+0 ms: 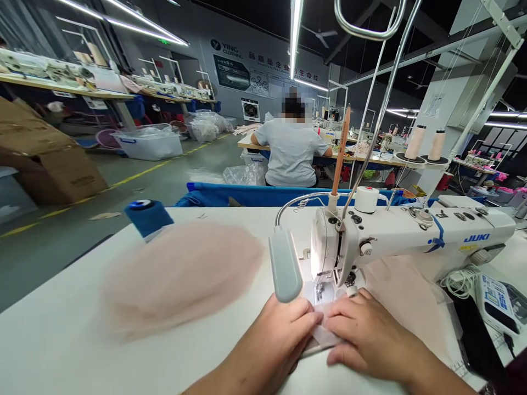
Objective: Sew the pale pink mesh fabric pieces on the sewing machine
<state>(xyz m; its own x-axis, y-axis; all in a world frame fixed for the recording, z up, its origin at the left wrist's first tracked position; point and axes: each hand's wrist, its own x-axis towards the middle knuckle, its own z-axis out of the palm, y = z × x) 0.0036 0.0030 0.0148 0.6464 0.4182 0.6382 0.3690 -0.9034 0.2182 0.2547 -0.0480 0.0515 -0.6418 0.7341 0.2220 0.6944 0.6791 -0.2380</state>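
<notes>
My left hand [284, 329] is closed on a piece of sheer pale fabric [323, 334] in front of the needle of a white sewing machine [329, 247]. From the other side my right hand [366, 332] grips the same piece with bent fingers, its thumb lower on the table. The fingertips of both hands nearly meet just before the presser foot [320, 291]. A heap of sheer pinkish fabric [185, 274] lies on the table to the left. More pale fabric [405, 296] spreads under the machine arm, right of my right hand.
A grey lamp-like panel [285, 266] hangs close above my left hand. A blue thread cone [148, 216] stands at the table's left edge. On the right lie a coiled white cable [461, 281] and a dark phone-like slab [477, 334]. A person [292, 151] sits ahead.
</notes>
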